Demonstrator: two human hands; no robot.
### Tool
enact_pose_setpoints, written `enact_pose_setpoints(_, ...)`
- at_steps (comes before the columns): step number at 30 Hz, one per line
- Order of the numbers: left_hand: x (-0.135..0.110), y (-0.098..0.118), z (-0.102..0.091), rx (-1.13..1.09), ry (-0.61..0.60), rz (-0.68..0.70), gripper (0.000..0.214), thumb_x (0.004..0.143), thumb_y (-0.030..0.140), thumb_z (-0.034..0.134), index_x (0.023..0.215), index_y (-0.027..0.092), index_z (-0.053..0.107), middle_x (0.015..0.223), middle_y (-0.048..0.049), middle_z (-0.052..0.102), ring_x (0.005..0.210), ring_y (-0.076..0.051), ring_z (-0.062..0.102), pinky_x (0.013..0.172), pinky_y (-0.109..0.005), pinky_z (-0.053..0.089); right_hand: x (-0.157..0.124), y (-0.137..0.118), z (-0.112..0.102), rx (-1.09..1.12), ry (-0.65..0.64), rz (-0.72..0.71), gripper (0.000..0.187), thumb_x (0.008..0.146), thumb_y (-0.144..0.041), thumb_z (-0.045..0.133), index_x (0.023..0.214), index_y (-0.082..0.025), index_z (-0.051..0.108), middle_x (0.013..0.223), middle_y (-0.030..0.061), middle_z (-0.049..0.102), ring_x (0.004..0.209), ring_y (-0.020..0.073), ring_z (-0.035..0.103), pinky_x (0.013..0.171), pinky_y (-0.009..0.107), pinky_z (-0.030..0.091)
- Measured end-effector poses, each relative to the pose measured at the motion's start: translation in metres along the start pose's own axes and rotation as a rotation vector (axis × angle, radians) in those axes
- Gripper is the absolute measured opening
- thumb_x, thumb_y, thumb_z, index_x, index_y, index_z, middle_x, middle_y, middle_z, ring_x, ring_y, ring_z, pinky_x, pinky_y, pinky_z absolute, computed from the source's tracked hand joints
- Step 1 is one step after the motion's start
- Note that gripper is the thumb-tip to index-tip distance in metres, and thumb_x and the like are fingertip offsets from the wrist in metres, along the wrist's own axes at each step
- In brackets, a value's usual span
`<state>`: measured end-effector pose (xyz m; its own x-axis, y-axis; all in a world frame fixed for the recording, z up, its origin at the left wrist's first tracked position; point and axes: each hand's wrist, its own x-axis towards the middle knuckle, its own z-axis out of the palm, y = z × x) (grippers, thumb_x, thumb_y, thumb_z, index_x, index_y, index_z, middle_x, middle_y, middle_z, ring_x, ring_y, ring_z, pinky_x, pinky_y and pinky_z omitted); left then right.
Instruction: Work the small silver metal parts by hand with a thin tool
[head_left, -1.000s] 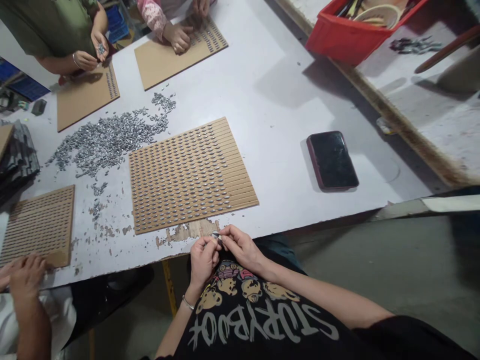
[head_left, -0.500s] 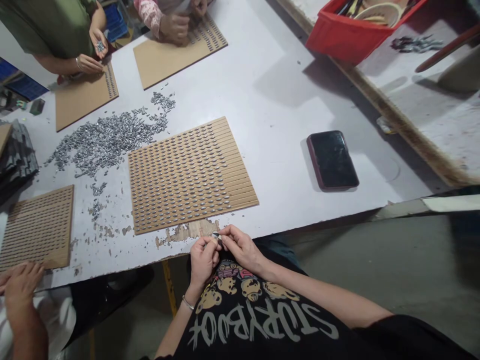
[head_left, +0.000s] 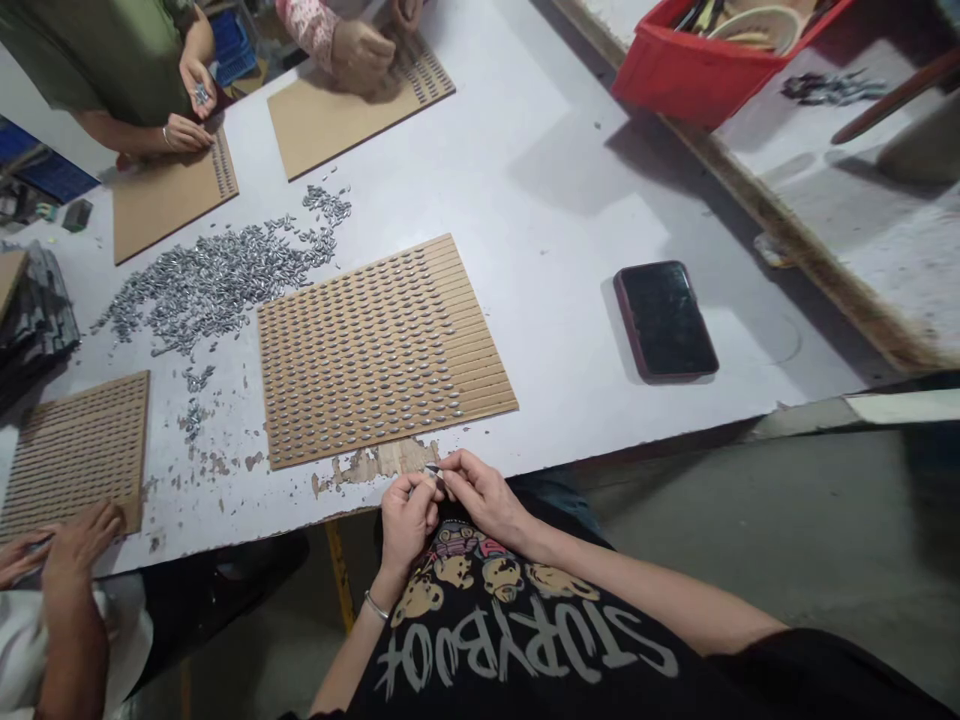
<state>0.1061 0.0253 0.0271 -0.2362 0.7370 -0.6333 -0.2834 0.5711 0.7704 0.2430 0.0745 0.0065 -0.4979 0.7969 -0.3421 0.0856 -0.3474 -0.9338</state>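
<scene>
My left hand (head_left: 407,517) and my right hand (head_left: 486,497) meet in front of my shirt at the table's near edge, fingertips pinched together. Between them shows a small silver metal piece (head_left: 433,470), mostly hidden by the fingers. Just beyond lies a tan grooved board (head_left: 480,350) with rows of small silver spindle-shaped pieces set along its grooves. Its right-hand strip shows bare grooves. To the left of and behind this board a loose heap of the same silver pieces (head_left: 217,280) spreads over the white table (head_left: 555,290).
A phone (head_left: 667,320) lies to the right. At the back right stands a red bin (head_left: 697,75) on another surface. Co-workers' hands work at a board (head_left: 161,205) and another board (head_left: 330,125) across the table, and at a filled board (head_left: 82,450) on the left.
My hands stay almost where they were, still pinching the small piece. At lower left, a co-worker's hand has shifted right along the board's near edge. The co-workers' hands opposite moved slightly.
</scene>
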Motion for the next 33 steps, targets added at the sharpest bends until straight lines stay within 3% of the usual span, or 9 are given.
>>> enact_pose_setpoints(33,0.0002,-0.0028,-0.0007,0.006,0.006,-0.004,0.035,0.076,0.049,0.067,0.066,0.017,0.057,0.037,0.0086,0.038,0.033,-0.005,0.027,0.037,-0.019,0.019,-0.0016,0.0064,0.0006,-0.045,0.05,-0.031,0.025,0.094,-0.043,0.049,0.097,-0.02,0.057,0.072,-0.0012,0.059,0.064,0.0135,0.052,0.063,0.026,0.042)
